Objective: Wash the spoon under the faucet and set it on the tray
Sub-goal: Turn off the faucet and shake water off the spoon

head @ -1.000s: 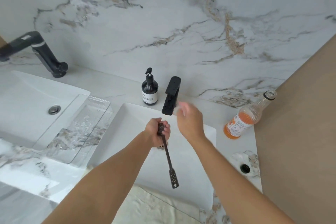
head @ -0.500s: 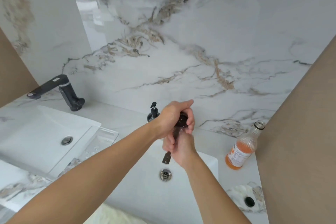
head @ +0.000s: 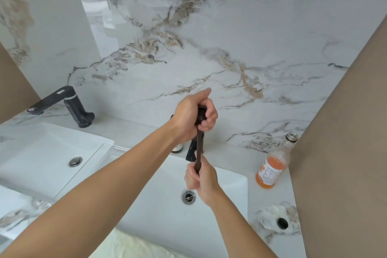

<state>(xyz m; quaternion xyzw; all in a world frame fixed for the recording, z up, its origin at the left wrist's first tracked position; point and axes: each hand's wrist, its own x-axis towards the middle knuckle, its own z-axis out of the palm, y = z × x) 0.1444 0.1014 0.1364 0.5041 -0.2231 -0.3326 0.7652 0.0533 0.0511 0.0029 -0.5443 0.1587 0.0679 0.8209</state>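
Whereas a second ago the spoon (head: 199,148) hung handle-down from the left hand (head: 192,115) alone, with the right hand (head: 201,180) loose near the faucet (head: 191,151), it is now held upright by both: the left hand is closed round the bowl end, the right hand closed round the lower handle. Position: over the right basin (head: 230,182), just in front of the faucet, above the drain (head: 188,196). No running water can be made out. Rubbing is judged to be under way; rinsing and transfer remain. The clear tray (head: 117,150) lies to the left, between the two basins, mostly hidden by the left forearm. Open counter is seen leftward; the bottle (head: 272,169) stands well apart on the right, near the wall.
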